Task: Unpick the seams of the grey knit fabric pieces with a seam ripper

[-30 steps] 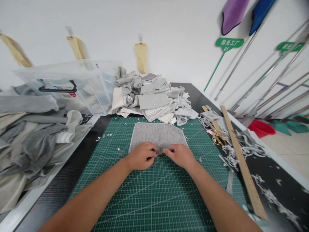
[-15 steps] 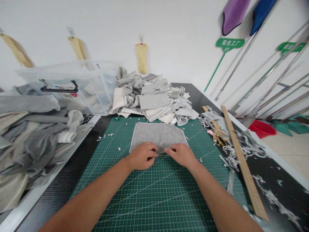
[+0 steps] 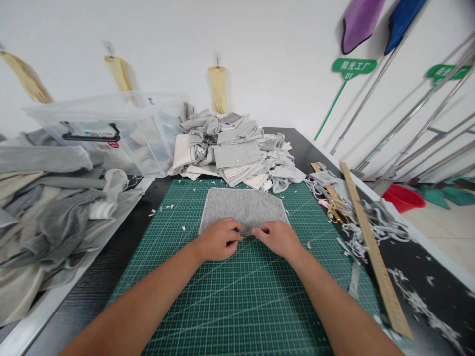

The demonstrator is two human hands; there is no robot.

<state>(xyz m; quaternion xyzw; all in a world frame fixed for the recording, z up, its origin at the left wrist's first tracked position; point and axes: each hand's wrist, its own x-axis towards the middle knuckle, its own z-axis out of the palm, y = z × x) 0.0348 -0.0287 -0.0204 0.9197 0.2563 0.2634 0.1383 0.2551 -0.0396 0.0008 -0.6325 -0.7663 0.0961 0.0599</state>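
Observation:
A grey fabric piece (image 3: 243,206) with pale edges lies flat on the green cutting mat (image 3: 237,301). At its near edge, my left hand (image 3: 219,239) is closed, with thumb and fingers pinching the cloth's border. Just to the right, my right hand (image 3: 278,239) pinches the same edge, its thumb pointing toward the left hand. A short stretch of the edge shows between the two hands. The fingertips partly cover what they grip.
Folded grey and white cloths (image 3: 237,153) are heaped behind the mat. At left stand a clear plastic box (image 3: 148,143) and a fabric pile (image 3: 55,222). To the right lie gold-handled scissors (image 3: 337,212), a wooden ruler (image 3: 374,252) and fabric scraps (image 3: 386,217).
Both hands stay at the near edge of the grey fabric. The right thumb has shifted very slightly left; nothing else has visibly moved.

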